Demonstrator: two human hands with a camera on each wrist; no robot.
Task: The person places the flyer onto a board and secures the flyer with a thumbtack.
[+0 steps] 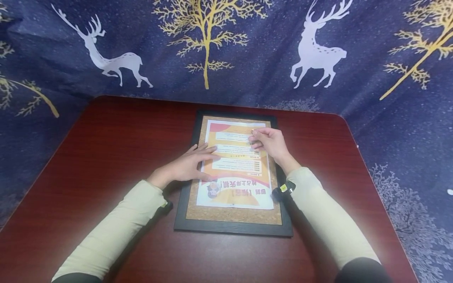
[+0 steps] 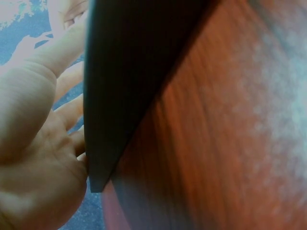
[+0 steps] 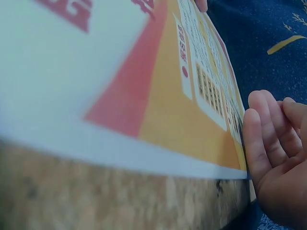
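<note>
A printed poster [image 1: 231, 200] in orange, white and red lies on a cork board [image 1: 233, 215] with a black frame [image 1: 233, 228]; its lettering is upside down in the head view. My left hand [image 1: 191, 163] rests over the poster's left edge, fingers spread and fairly straight. In the left wrist view its palm [image 2: 43, 177] is beside the frame's dark edge [image 2: 129, 62]. Over the poster's upper right part, my right hand [image 1: 272, 143] has thumb and index finger together, pinching a tiny pin-like thing. Its other fingers [image 3: 259, 139] lie loosely curled near the paper.
The board lies on a dark red wooden table [image 1: 124, 129]. Behind it hangs a blue cloth [image 1: 247, 78] printed with white deer and golden trees. A small dark device with a yellow tag [image 1: 284, 188] is on the right wrist.
</note>
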